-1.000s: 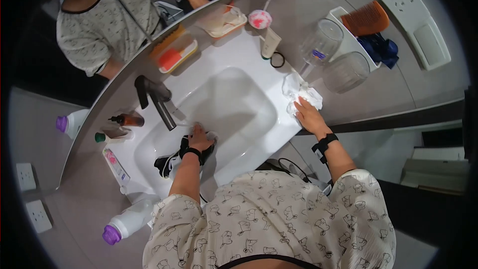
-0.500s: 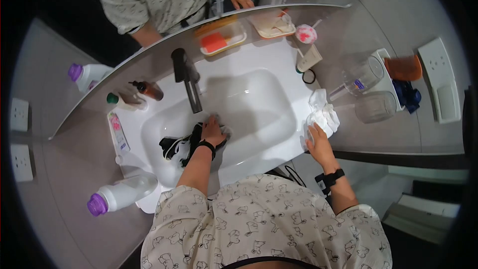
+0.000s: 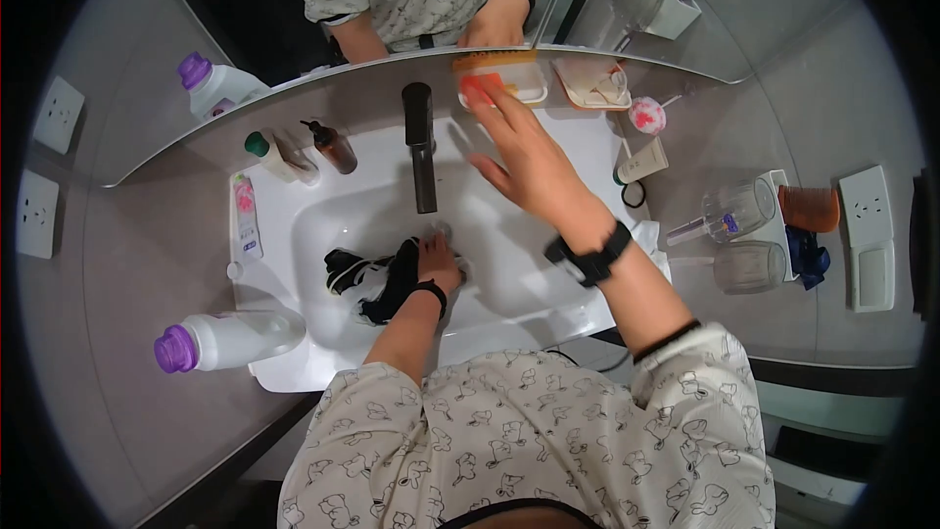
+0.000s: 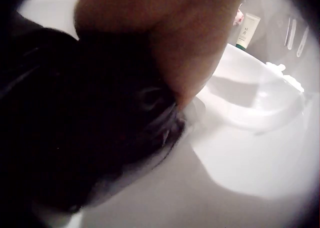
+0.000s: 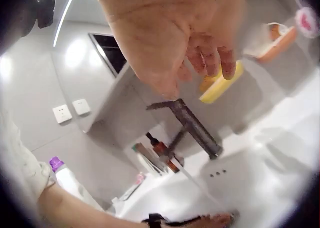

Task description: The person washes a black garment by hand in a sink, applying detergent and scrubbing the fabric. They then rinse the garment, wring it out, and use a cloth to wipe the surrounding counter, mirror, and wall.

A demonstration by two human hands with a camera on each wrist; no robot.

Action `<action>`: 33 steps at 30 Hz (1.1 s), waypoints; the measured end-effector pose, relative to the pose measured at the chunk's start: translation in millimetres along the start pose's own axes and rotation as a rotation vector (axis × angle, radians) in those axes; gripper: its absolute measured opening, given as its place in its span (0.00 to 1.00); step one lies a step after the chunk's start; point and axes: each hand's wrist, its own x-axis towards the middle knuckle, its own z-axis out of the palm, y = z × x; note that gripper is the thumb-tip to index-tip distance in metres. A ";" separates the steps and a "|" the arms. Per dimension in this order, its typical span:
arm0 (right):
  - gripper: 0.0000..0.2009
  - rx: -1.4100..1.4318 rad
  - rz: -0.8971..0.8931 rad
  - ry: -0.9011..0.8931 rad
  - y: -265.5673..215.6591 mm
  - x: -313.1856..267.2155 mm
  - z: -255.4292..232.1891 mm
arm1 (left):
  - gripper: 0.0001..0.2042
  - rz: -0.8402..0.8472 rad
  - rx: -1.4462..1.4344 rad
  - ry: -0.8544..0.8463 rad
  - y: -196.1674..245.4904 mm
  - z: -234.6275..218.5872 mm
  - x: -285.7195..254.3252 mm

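Note:
In the white sink, my left hand (image 3: 439,266) grips a black-and-white cloth item (image 3: 397,279), its fingers draped over the far edge. The left wrist view shows dark fabric (image 4: 85,123) under the palm. A stream from the dark faucet (image 3: 421,152) runs down toward that hand in the right wrist view. My right hand (image 3: 534,162) reaches across the back of the sink, fingers extended and thumb apart. Its fingertips overlap a red block (image 3: 482,88) in a yellow-edged tray (image 3: 537,93). From the right wrist, the fingers appear close to that yellow tray (image 5: 220,90).
A purple-capped white bottle (image 3: 245,341) lies at the left edge, near a toothpaste tube (image 3: 246,216). Behind stand a brown pump bottle (image 3: 335,149) and a green-capped bottle (image 3: 279,159). At right are a cream tube (image 3: 643,162), clear cups (image 3: 751,267) and white crumpled cloth (image 3: 648,235).
My right hand has left the white crumpled cloth at the right corner and swung to the tray behind the sink. My left hand stays on the black-and-white cloth item. The head view has turned.

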 end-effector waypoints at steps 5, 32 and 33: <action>0.28 -0.100 -0.004 -0.230 16.0 48.5 38.6 | 0.31 0.002 -0.115 -0.119 -4.1 -18.9 -3.6; 0.25 -0.483 -0.201 -0.546 13.6 71.8 79.0 | 0.29 -0.294 -0.805 -0.008 -0.6 4.3 13.9; 0.24 -0.473 -0.208 -0.546 14.2 72.3 78.5 | 0.29 -0.298 -0.805 -0.007 0.0 4.6 14.6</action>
